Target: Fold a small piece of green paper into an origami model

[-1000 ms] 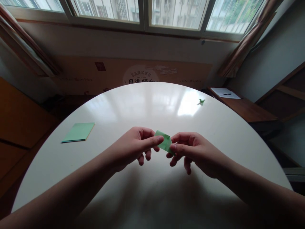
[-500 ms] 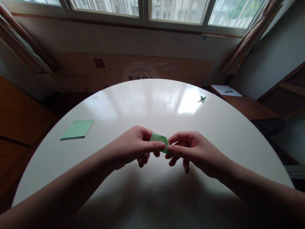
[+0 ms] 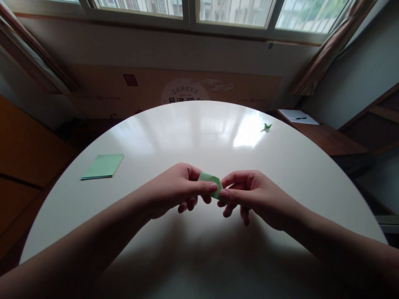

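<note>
In the middle of the frame, the left hand point(image 3: 182, 182) and right hand point(image 3: 252, 189) both pinch one small, flat, green folded paper point(image 3: 207, 177). Some folds are done; I can't tell what's left.

- A round white table point(image 3: 174, 139) reflects window light toward its far edge.
- A square stack of paper point(image 3: 103, 166), light green on top, lies on the table's left side.
- A small green origami figure point(image 3: 266, 128) sits near the far right edge.
- A brown wooden side table point(image 3: 341, 139) holds a white sheet point(image 3: 289, 115) with a dark pen point(image 3: 301, 118) on it.
- A tan printed panel point(image 3: 143, 89) reads "ZANKEE" below a sliding window point(image 3: 233, 14).
- A left curtain point(image 3: 34, 54) and a right curtain point(image 3: 332, 47) flank the window.
</note>
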`<state>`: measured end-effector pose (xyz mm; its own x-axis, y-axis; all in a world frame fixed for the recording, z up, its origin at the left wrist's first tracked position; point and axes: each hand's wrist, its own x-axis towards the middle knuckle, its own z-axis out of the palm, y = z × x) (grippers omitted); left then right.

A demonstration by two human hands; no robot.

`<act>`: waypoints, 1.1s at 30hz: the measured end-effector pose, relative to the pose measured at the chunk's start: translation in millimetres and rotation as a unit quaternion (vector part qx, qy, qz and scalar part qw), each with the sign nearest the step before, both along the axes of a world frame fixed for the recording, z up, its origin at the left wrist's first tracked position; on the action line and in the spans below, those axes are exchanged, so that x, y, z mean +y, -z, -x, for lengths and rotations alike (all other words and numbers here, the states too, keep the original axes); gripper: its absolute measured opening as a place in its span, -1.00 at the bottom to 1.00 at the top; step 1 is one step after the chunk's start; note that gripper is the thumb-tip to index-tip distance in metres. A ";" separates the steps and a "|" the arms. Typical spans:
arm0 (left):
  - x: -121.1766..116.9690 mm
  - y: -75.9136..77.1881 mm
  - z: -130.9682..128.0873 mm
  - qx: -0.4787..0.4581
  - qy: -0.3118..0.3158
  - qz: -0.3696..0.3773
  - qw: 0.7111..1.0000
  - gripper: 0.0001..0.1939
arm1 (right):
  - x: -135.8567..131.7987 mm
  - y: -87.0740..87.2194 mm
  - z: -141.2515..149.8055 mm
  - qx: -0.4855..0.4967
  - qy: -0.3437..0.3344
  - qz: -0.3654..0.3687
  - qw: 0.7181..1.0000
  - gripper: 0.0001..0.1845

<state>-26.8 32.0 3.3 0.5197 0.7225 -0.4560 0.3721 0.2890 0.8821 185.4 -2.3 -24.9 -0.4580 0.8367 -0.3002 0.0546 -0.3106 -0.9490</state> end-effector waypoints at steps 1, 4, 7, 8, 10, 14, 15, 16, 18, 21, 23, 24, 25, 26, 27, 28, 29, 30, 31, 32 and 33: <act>0.0 -0.1 0.1 0.004 0.002 -0.002 1.000 -0.75 | -0.1 0.2 -0.1 0.000 -0.002 0.000 1.000 -0.68; 0.3 -0.2 0.1 0.011 0.006 -0.007 1.000 -0.78 | -0.3 0.2 0.1 0.000 -0.005 0.000 1.000 -0.67; 0.5 -0.3 -0.1 0.009 0.003 -0.006 1.000 -0.80 | -0.1 -0.7 1.0 0.001 -0.002 0.001 1.000 -0.66; 0.5 -0.4 -0.3 0.008 0.002 -0.005 1.000 -0.81 | 0.0 -1.0 1.4 0.002 -0.001 -0.001 1.000 -0.65; 0.6 -0.3 -0.6 0.007 0.006 -0.002 1.000 -0.81 | 0.4 -1.3 2.1 0.001 -0.002 -0.006 1.000 -0.66; 0.5 0.6 -0.8 0.008 0.026 0.003 1.000 -0.80 | 1.8 -0.5 2.6 -0.008 -0.008 -0.004 1.000 -0.67; 0.4 0.9 -0.7 0.008 0.026 0.004 1.000 -0.80 | 2.1 -0.3 2.6 -0.008 -0.007 -0.002 1.000 -0.67; 0.4 1.2 -0.5 0.006 0.023 0.004 1.000 -0.81 | 2.2 -0.2 2.6 -0.007 -0.004 -0.001 1.000 -0.67; 0.2 1.9 -0.3 0.000 0.018 0.004 1.000 -0.81 | 2.3 -0.1 2.4 -0.002 0.000 0.000 1.000 -0.68; -0.2 3.1 -0.3 0.001 0.026 0.005 1.000 -0.78 | 2.7 0.2 1.3 0.006 0.000 0.004 1.000 -0.68; -0.1 4.0 0.2 0.017 0.035 -0.002 0.999 -0.74 | 4.1 0.8 -0.3 0.003 -0.002 0.002 1.000 -0.69; 0.1 4.4 0.7 0.033 0.038 -0.018 0.999 -0.73 | 5.1 1.1 -1.5 -0.004 -0.005 -0.002 1.000 -0.69; 0.5 4.7 1.4 0.054 0.040 -0.050 0.996 -0.71 | 6.4 1.2 -2.7 -0.019 -0.010 -0.009 1.000 -0.70; 1.1 4.8 2.4 0.079 0.039 -0.096 0.991 -0.70 | 7.7 1.2 -4.0 -0.043 -0.017 -0.019 0.999 -0.71; 1.9 4.8 3.5 0.103 0.035 -0.154 0.982 -0.70 | 8.9 1.0 -5.3 -0.073 -0.024 -0.034 0.996 -0.73; 2.9 4.7 4.8 0.123 0.030 -0.216 0.968 -0.70 | 10.0 0.6 -6.4 -0.108 -0.029 -0.050 0.992 -0.75; 4.2 4.8 6.0 0.137 0.024 -0.276 0.951 -0.72 | 10.8 0.1 -7.5 -0.142 -0.035 -0.067 0.987 -0.77; 5.6 5.3 7.2 0.143 0.023 -0.329 0.933 -0.76 | 11.4 -0.3 -8.3 -0.171 -0.039 -0.083 0.981 -0.79; 7.1 6.5 8.2 0.143 0.032 -0.370 0.917 -0.81 | 11.6 -0.7 -8.9 -0.195 -0.043 -0.096 0.975 -0.79; 8.7 8.5 9.0 0.138 0.055 -0.403 0.903 -0.87 | 11.7 -0.9 -9.4 -0.212 -0.047 -0.106 0.970 -0.80; 10.3 11.5 9.7 0.131 0.085 -0.429 0.890 -0.91 | 11.6 -0.9 -9.6 -0.225 -0.053 -0.111 0.967 -0.79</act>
<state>-36.4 42.3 -8.2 0.6121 0.7840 0.1034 0.5712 -0.5287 0.6278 195.0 9.3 -23.9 -0.4092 0.8592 -0.3073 0.4976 -0.0722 -0.8644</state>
